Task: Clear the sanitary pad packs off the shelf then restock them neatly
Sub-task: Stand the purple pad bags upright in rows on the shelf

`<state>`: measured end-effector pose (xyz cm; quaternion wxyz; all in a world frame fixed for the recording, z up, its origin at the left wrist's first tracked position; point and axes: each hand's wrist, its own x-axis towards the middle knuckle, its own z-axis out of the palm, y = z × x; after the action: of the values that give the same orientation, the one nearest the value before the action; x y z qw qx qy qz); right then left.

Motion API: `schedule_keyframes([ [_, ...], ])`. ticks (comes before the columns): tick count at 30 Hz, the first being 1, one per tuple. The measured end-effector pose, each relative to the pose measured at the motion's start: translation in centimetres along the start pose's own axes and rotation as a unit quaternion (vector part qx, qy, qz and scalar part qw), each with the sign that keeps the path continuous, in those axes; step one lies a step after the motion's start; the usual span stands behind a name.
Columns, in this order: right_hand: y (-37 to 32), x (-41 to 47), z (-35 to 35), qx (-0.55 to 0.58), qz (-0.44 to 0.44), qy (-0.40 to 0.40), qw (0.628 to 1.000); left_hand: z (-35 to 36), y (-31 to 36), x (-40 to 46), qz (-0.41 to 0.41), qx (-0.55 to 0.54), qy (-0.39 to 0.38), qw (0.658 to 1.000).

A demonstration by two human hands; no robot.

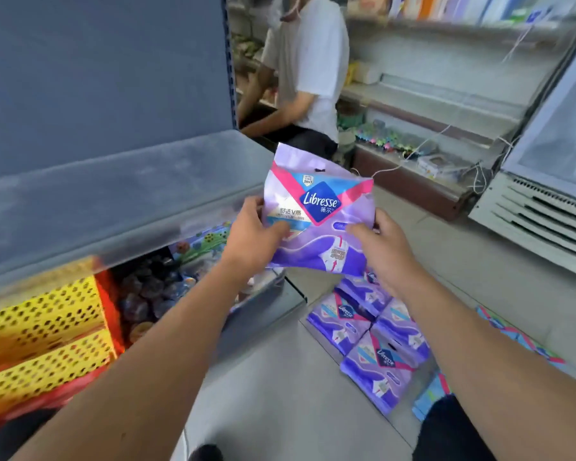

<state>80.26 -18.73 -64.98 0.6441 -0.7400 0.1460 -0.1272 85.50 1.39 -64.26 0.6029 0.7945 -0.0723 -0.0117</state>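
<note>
I hold a purple and pink Libresse pad pack (pixel 318 207) upright in front of me, above the floor. My left hand (pixel 256 237) grips its left edge with the thumb across the front. My right hand (pixel 384 247) pinches its lower right corner. Several more purple pad packs (pixel 369 327) lie in a loose pile on the tiled floor below my right forearm. The grey shelf board (pixel 113 201) at my left has no pad packs on its top.
Below the grey board sit yellow perforated packs (pixel 44 331) and dark wrapped goods (pixel 153 291). A person in a white shirt (pixel 310 68) stands ahead at another shelf. A white cooler (pixel 546 201) stands at right. Blue and pink packs (pixel 519 337) lie on the floor at right.
</note>
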Motion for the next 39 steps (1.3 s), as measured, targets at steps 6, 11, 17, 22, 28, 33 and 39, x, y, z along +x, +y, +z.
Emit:
schedule_keyframes([
  [6, -6.4, -2.3, 8.8, 0.03, -0.094, -0.069, 0.993, -11.9, 3.5, -3.9, 0.037, -0.002, 0.097, 0.995],
  [11, -9.2, -4.4, 16.0, 0.003, -0.134, -0.139, 0.981, -19.9, 4.9, -8.0, 0.042, 0.022, 0.19, 0.981],
  [17, -14.3, -8.2, 24.8, -0.002, -0.181, -0.222, 0.958, -28.7, 5.5, -12.0, 0.003, 0.032, 0.303, 0.953],
  [22, -17.6, -10.1, 31.9, -0.039, -0.232, -0.249, 0.939, -35.0, 4.9, -13.4, -0.022, 0.037, 0.356, 0.933],
  [28, -19.1, -10.4, 41.2, -0.081, -0.253, -0.268, 0.926, -42.4, 2.3, -12.5, -0.026, 0.053, 0.382, 0.922],
  [33, -19.1, -9.6, 47.1, -0.091, -0.246, -0.269, 0.927, -47.4, 0.1, -10.1, -0.05, 0.07, 0.384, 0.919],
  [39, -18.8, -8.2, 51.9, -0.077, -0.247, -0.258, 0.931, -50.9, -1.5, -6.9, -0.047, 0.088, 0.399, 0.911],
])
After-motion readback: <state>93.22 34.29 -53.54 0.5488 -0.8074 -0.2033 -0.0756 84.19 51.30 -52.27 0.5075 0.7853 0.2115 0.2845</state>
